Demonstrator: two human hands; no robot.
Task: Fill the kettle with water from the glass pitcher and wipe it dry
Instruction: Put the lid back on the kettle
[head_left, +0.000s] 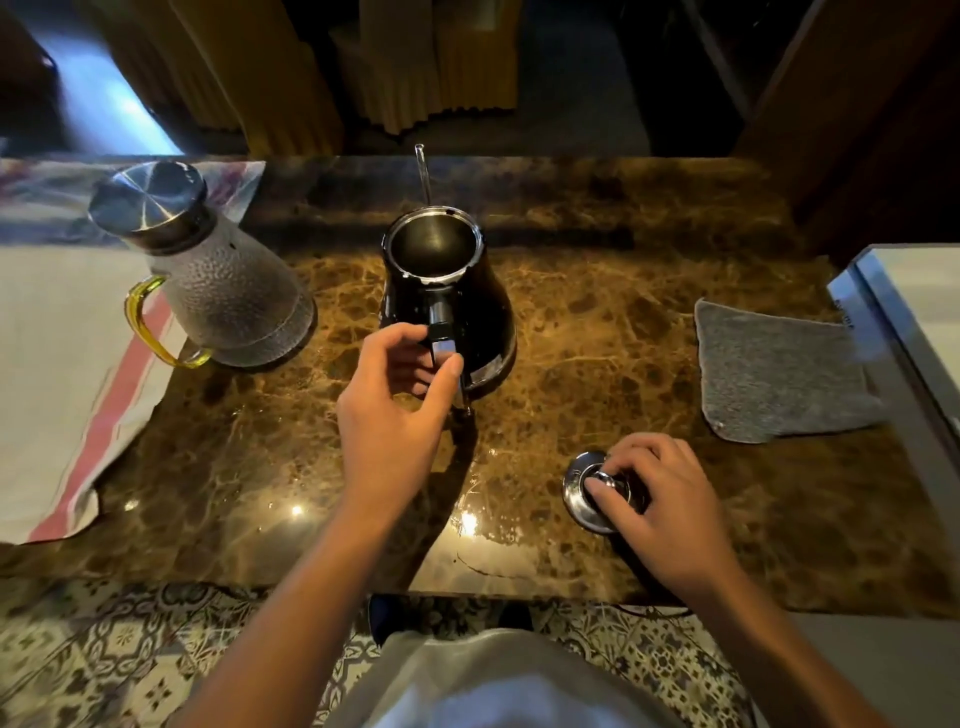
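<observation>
A black kettle stands open-topped in the middle of the brown marble counter, its thin spout pointing away from me. My left hand curls around the kettle's handle at its near side. My right hand rests on the kettle's shiny metal lid, fingers pinching its knob, with the lid lying on the counter to the right. A textured glass pitcher with a steel lid and yellow handle stands at the left. A grey cloth lies flat at the right.
A white cloth with a red stripe covers the counter's left side under the pitcher's edge. A pale metal-edged surface borders the right. Yellow-covered chairs stand beyond the far edge. Patterned floor tiles show below the near edge.
</observation>
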